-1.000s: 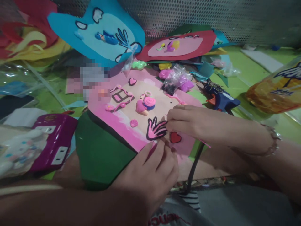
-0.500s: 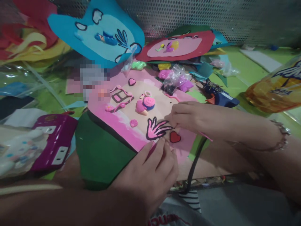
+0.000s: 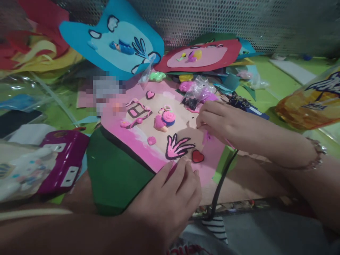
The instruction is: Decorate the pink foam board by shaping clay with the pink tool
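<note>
A pink and green craft sheet (image 3: 124, 166) lies in front of me, decorated with clay shapes. On it are a pink hand shape outlined in black (image 3: 176, 147), a red heart (image 3: 198, 156) and a pink and blue clay figure (image 3: 166, 119). My left hand (image 3: 170, 196) rests on the sheet's near edge, fingers together and pressing down just below the hand shape. My right hand (image 3: 220, 122) hovers over the sheet's right side, fingers pinched together; a thin pink strip (image 3: 230, 144) shows under it, and whether the fingers hold it is unclear.
A blue cat-shaped sheet (image 3: 117, 42) and a red sheet (image 3: 199, 55) stand behind. Bagged clay (image 3: 198, 92) and a blue glue gun (image 3: 248, 108) lie at the back right. A magenta box (image 3: 62, 157) sits left, an orange bag (image 3: 313, 102) right. A black cord (image 3: 221, 184) runs down.
My right hand has lifted off the pink hand shape and moved back and right, towards the bagged clay. My left hand has stayed on the sheet's near edge.
</note>
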{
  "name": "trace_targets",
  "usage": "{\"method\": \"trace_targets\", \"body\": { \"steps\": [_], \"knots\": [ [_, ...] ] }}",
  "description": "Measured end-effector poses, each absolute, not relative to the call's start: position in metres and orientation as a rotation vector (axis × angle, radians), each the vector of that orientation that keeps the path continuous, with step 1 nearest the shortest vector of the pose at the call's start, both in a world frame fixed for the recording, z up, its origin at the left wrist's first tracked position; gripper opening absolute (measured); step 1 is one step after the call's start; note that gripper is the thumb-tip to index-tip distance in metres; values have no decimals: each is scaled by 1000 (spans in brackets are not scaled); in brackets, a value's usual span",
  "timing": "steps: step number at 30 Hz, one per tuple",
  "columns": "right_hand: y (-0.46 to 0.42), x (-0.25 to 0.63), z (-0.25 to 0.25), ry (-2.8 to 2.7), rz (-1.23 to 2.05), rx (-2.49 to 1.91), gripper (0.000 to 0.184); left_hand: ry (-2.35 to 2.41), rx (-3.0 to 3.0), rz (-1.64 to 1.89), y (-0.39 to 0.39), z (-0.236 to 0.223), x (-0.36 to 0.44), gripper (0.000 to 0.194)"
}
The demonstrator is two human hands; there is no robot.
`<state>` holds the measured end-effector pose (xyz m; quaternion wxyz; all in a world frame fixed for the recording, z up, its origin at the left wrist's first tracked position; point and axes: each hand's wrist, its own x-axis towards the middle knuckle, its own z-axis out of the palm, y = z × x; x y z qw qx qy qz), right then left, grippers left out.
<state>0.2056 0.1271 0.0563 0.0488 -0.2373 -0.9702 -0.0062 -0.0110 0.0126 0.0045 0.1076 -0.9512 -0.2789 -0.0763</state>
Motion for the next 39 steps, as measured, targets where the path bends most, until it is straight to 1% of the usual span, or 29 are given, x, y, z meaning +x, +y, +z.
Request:
{"method": "trace_targets", "body": {
  "steps": [3, 6, 10, 16, 27, 30, 35, 39],
  "knots": [
    [130, 207, 54, -2950, 84, -647, 18, -808, -2806, -231, 13, 3, -11, 43],
    [128, 204, 55, -3019, 175, -516, 23, -797, -2826, -215, 13, 3, -11, 46],
    [125, 200, 56, -3075, 140, -463, 29, -792, -2836, -222, 14, 3, -13, 46],
    [126, 201, 47, -3082, 152, -486, 26, -773, -2860, -161, 15, 4, -14, 53],
    [117, 195, 54, -3125, -115, -435, 27, -759, -2841, -177, 16, 4, -13, 52],
    [118, 196, 56, -3065, -115, -514, 25, -759, -2822, -189, 15, 5, -14, 52],
    [135, 203, 52, -2842, -142, -847, 27, -759, -2796, -221, 14, 5, -14, 59],
    [150, 206, 40, -2798, -134, -938, 28, -760, -2786, -224, 15, 4, -12, 51]
  ]
}}
